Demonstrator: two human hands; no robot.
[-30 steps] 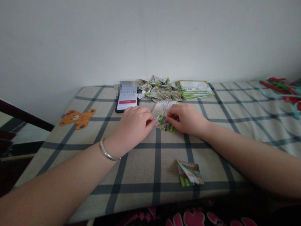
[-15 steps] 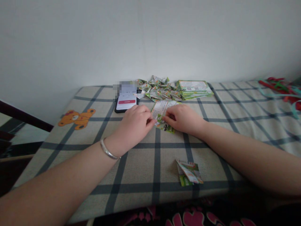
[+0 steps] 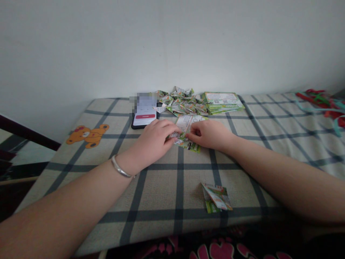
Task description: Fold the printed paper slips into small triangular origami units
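Note:
A printed green-and-white paper sheet lies on the checked tablecloth between my hands. My left hand, a silver bangle on its wrist, reaches over the sheet's left edge; its fingers are stretched forward, with the thumb apart from them. On the sheet's right side rests my right hand, fingers curled in and thumb and forefinger pinching the paper. Nearer the front edge stands a folded piece of the same paper. Just beyond the sheet, several folded paper pieces are heaped together.
A phone with a lit screen lies left of the heap. To its right is a stack of flat printed sheets. Red and teal strips lie at the far right. A wall rises behind the checked tablecloth.
My left hand has loosened from a pinch; its fingers now stretch further over the sheet, and the wrist has shifted slightly left. My right hand has barely moved.

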